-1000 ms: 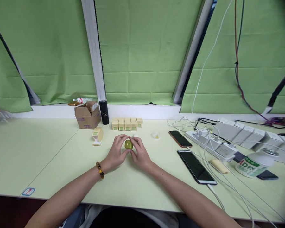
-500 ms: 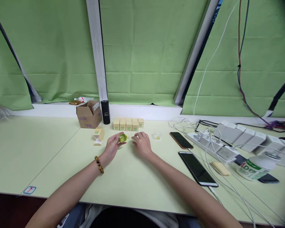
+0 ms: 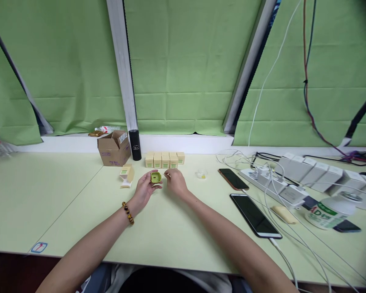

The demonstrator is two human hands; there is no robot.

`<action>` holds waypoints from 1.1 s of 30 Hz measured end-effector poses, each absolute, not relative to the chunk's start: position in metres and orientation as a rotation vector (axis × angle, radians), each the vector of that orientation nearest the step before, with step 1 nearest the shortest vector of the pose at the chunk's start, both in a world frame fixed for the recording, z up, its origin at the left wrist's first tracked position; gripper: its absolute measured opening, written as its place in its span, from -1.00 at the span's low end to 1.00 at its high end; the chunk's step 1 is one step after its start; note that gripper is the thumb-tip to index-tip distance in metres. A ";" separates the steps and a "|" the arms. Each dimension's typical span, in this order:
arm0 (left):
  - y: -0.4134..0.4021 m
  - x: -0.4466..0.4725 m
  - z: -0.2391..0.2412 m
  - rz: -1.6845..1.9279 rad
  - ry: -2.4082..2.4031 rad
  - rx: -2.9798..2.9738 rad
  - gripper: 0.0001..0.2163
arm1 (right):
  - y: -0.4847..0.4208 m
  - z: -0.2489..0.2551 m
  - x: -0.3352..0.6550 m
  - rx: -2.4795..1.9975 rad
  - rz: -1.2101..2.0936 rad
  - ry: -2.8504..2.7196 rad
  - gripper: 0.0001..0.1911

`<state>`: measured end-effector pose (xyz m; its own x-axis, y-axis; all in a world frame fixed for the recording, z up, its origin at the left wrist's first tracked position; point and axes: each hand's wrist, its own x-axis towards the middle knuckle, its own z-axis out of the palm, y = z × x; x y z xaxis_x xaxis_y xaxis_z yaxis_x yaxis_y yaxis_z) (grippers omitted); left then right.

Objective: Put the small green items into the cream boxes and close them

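Left hand cups a small green case, lid open, just left of frame centre above the table. Right hand sits just beside it, fingertips pinched together on something too small to make out. Behind them a row of small boxes; whether they touch each other is unclear. Both forearms are cut off at the bottom edge.

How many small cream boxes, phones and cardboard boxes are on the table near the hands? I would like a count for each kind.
Small cream boxes in the row: 5
Cream box lying open, apart from the row: 1
Phones, screen up: 2
Cardboard box: 1
Total: 9
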<state>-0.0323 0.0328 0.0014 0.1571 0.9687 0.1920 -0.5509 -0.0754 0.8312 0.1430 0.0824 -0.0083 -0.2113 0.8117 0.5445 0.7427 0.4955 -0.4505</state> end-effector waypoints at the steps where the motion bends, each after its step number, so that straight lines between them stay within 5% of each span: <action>1: 0.033 -0.031 0.001 1.381 0.572 0.965 -0.61 | 0.075 -0.008 0.148 -1.250 0.172 -1.945 -0.72; 9: 0.024 -0.026 0.007 1.334 0.557 1.019 -0.51 | 0.019 -0.006 0.176 -0.760 0.939 -1.329 -0.74; 33: 0.012 -0.022 0.006 1.141 0.488 1.333 -0.52 | -0.008 0.002 0.174 -0.686 0.313 -1.669 -0.86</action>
<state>-0.0220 0.0121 0.0056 0.4209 0.8516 0.3125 -0.3622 -0.1580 0.9186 0.1744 -0.0077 0.0022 -0.0815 0.5944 0.8000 0.2644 0.7868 -0.5576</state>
